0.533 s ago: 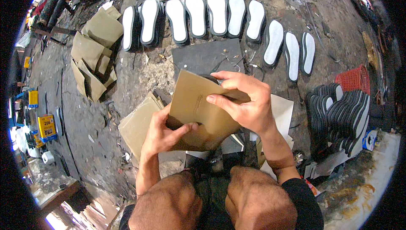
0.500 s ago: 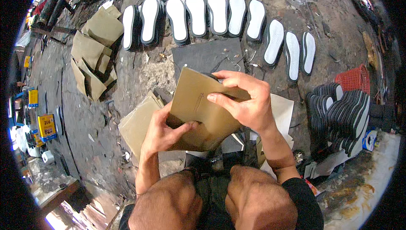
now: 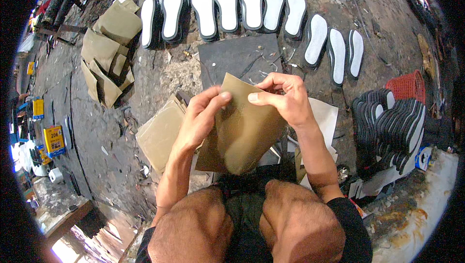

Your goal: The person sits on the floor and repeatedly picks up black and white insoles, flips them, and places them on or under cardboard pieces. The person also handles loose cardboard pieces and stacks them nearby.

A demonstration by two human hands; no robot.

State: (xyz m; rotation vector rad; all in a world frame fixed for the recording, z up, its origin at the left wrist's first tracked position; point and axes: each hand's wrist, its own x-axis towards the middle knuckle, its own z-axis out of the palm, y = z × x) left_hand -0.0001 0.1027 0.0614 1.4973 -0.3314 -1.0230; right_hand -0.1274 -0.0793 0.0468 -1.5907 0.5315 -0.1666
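Note:
In front of my knees I hold up a tan, slightly glossy sheet (image 3: 247, 127), curved and hanging down from its upper edge. My left hand (image 3: 203, 110) pinches its upper left edge between thumb and fingers. At the upper right edge my right hand (image 3: 286, 98) grips it, thumb on the near face and fingers curled behind. Whether anything else lies behind the sheet is hidden. Beyond my hands a black square sheet (image 3: 237, 57) lies flat on the floor. To the left of my left forearm sits a stack of tan sheets (image 3: 160, 130).
White-topped black soles (image 3: 226, 6) stand in an arc of piles across the far floor. More tan pieces (image 3: 104, 55) lie at far left. Stacked black soles (image 3: 387, 122) and a red basket (image 3: 407, 86) are at right. A yellow can (image 3: 54, 140) stands at left.
My left hand has moved up from the sheet's lower left to its upper edge. The sheet has turned and now hangs lower, its printed mark no longer showing. The view has shifted slightly.

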